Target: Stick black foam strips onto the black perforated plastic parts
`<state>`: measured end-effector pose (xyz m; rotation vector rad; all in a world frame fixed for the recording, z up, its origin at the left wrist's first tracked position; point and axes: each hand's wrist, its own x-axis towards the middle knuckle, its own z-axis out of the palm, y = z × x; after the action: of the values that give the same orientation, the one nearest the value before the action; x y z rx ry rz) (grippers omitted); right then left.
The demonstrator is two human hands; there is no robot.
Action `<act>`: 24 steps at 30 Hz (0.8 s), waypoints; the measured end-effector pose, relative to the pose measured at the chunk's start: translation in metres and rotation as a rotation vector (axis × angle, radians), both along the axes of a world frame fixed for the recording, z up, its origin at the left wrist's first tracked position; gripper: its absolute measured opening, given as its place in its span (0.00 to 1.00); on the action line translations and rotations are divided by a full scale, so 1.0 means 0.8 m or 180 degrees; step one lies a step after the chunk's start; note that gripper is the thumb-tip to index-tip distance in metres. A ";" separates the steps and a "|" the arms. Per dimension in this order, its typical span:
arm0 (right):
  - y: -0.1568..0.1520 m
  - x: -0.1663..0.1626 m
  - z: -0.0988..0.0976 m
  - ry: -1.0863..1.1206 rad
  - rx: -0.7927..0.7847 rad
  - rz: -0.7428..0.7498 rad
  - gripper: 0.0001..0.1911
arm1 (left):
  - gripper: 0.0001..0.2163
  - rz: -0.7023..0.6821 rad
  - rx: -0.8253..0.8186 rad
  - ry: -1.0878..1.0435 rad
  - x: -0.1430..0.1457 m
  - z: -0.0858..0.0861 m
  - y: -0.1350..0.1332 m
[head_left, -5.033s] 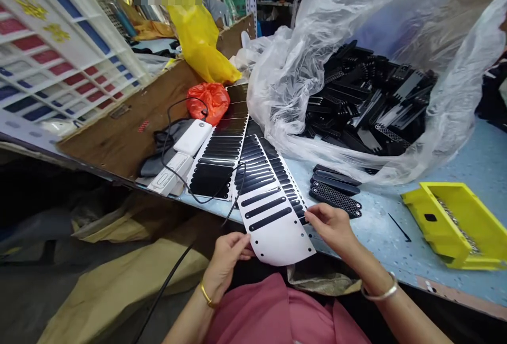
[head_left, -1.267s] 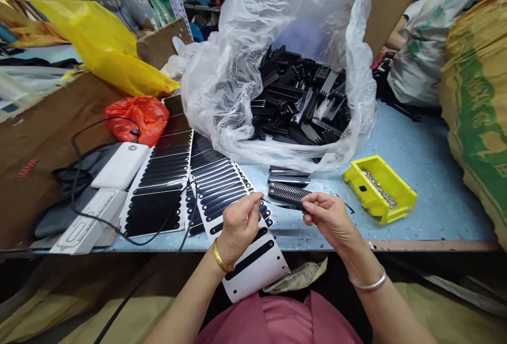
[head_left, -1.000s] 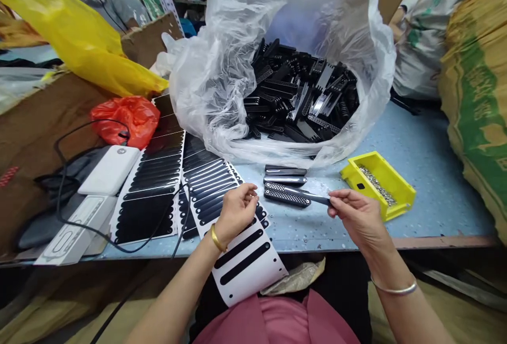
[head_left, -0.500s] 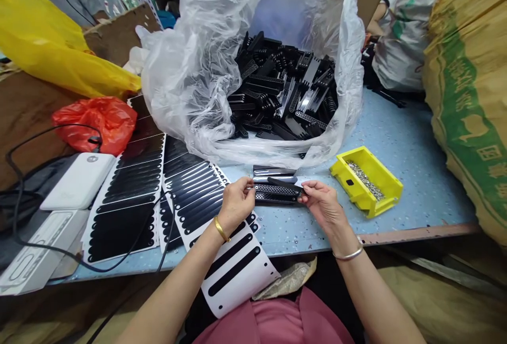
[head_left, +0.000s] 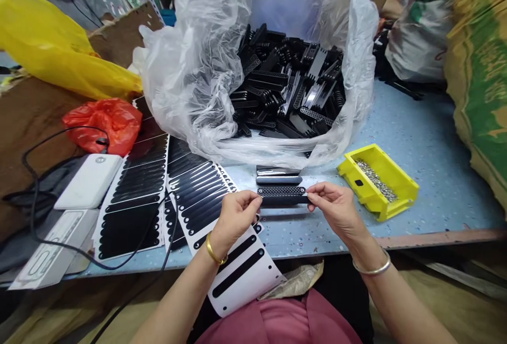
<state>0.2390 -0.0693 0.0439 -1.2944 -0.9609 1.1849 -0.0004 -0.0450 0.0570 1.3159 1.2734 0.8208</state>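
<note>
My left hand and my right hand pinch the two ends of a narrow black strip, stretched level just above the blue table. The strip runs along the near edge of a black perforated bar lying on the table. Two more black bars lie just behind it. Under my left wrist a white backing sheet with black strip stickers hangs over the table edge.
A big clear plastic bag full of black plastic parts stands behind. A yellow bin of small metal pieces sits at right. Sticker sheets, a white power bank, a black cable and a red bag lie at left.
My right hand peeled a black strip off the sheet and carried it right. Both hands then came together at the perforated bar and now hold the strip level along it.
</note>
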 end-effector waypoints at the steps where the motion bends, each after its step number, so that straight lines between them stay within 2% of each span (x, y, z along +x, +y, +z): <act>1: 0.000 0.000 -0.001 -0.0053 0.0022 0.0014 0.12 | 0.10 -0.0060 -0.0195 -0.0195 0.002 0.001 -0.001; 3: 0.000 -0.001 -0.003 -0.0160 0.0062 0.0023 0.13 | 0.09 -0.0071 -0.0408 -0.0446 0.005 0.000 -0.001; 6: 0.002 -0.003 -0.007 -0.0326 0.0033 0.0022 0.13 | 0.08 -0.0046 -0.0384 -0.0389 0.006 -0.007 0.004; 11: 0.010 -0.002 -0.003 -0.0506 -0.0191 -0.0200 0.16 | 0.07 -0.0033 0.0434 0.0211 0.003 -0.016 0.018; 18: 0.012 0.022 0.010 -0.0205 -0.0034 -0.0712 0.17 | 0.08 0.0002 0.0646 0.0110 0.007 0.006 0.022; 24: 0.002 0.020 0.016 -0.0001 -0.0177 -0.0290 0.16 | 0.08 0.0000 0.0410 -0.0189 0.018 0.006 0.025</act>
<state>0.2547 -0.0677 0.0570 -1.3682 -0.8655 1.1481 0.0139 -0.0248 0.0615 1.3828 1.1904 0.9482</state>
